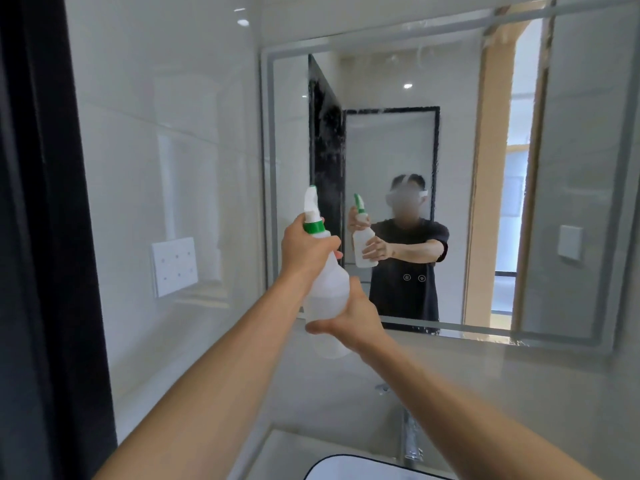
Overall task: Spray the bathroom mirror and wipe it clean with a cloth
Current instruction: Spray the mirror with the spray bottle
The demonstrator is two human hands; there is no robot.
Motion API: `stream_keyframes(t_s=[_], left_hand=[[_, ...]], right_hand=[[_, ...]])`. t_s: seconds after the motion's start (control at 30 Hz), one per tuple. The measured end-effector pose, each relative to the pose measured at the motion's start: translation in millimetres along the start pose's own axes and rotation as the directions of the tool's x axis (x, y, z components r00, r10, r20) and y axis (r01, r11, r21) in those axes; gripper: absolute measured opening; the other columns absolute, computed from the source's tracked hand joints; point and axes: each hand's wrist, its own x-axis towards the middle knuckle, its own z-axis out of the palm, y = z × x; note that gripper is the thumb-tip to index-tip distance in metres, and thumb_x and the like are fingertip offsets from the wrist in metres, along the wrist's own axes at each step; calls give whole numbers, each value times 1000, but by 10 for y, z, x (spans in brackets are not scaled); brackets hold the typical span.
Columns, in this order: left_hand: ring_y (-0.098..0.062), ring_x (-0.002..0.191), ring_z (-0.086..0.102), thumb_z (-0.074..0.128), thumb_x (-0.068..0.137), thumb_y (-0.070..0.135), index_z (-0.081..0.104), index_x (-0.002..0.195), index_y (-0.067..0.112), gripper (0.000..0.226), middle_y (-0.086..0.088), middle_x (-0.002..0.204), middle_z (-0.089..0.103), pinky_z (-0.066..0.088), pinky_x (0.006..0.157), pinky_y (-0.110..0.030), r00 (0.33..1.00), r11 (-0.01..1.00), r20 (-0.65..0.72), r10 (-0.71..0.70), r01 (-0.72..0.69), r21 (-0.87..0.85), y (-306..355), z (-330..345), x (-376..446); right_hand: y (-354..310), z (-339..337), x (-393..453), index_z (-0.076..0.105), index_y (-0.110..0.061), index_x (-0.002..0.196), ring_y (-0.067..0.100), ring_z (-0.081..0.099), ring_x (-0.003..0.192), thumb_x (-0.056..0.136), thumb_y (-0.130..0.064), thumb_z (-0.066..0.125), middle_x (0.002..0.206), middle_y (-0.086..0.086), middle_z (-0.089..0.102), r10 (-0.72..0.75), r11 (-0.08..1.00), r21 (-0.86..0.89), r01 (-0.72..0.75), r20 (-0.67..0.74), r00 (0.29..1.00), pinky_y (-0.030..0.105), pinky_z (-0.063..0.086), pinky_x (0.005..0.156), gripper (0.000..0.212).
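**Still spraying — wiping not begun**

Spray bottle point(325, 289) held up in front of the mirror point(450, 168), nozzle toward the glass at its left part. Left hand point(304, 251) wrapped tight round the neck at the green collar, at the trigger. Right hand point(353, 317) cupped closed on the lower body, steadying it.

Droplets and mist show on the left and upper glass, plainest over the dark reflected door frame; runs near the bottom edge. Right part of the mirror looks mostly dry, though hard to tell.

No cloth in view. Judgement: spraying partly done, right side likely left; all wiping remains. Sink point(346, 469) and tap point(410, 441) below, near.
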Motion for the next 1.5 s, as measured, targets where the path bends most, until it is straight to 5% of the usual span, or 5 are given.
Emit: stream_keyframes(t_s=[0.2, 0.7, 0.97, 1.23, 1.5], left_hand=[[6, 43, 58, 67, 73, -11, 61, 110, 2, 40, -8, 93, 59, 42, 40, -11, 998, 1000, -55, -26, 27, 9, -108, -250, 1], [-30, 79, 67, 67, 54, 7, 62, 94, 12, 41, -2, 88, 65, 60, 73, -52, 992, 994, -115, -55, 65, 88, -463, -576, -6], [-40, 79, 72, 66, 58, 6, 59, 91, 15, 35, -6, 86, 60, 62, 72, -48, 988, 988, -82, -133, 139, 67, -707, -623, -146], [-21, 55, 65, 66, 61, -1, 58, 85, 11, 28, -4, 73, 62, 59, 65, -43, 979, 980, -112, -168, 178, 87, -1051, -626, -306], [-35, 70, 72, 66, 63, 1, 61, 97, 11, 36, -13, 88, 65, 61, 66, -42, 964, 961, -79, -254, 261, 95, -1303, -678, -424]], right_hand=[[-10, 221, 4, 37, -23, 131, 17, 54, 102, 63, -23, 92, 118, -2, 56, 9, 1000, 23, -11, 78, 997, 17, 39, 58, 87], [130, 636, -11, 37, -27, 117, 18, 56, 101, 58, -28, 93, 113, -3, 58, 6, 1000, -21, -4, 126, 992, 20, 41, 60, 82], [313, 786, -120, 38, -22, 131, 17, 52, 104, 59, -28, 94, 114, -5, 55, 65, 998, -33, -61, 154, 986, 24, 44, 67, 92], [567, 925, -298, 38, -19, 126, 21, 54, 102, 61, -29, 93, 111, -2, 54, 151, 988, -70, -141, 184, 971, 30, 44, 73, 86], [727, 1062, -465, 37, -19, 123, 21, 52, 101, 61, -31, 93, 112, -1, 54, 212, 976, -85, -199, 191, 958, 33, 47, 77, 85]])
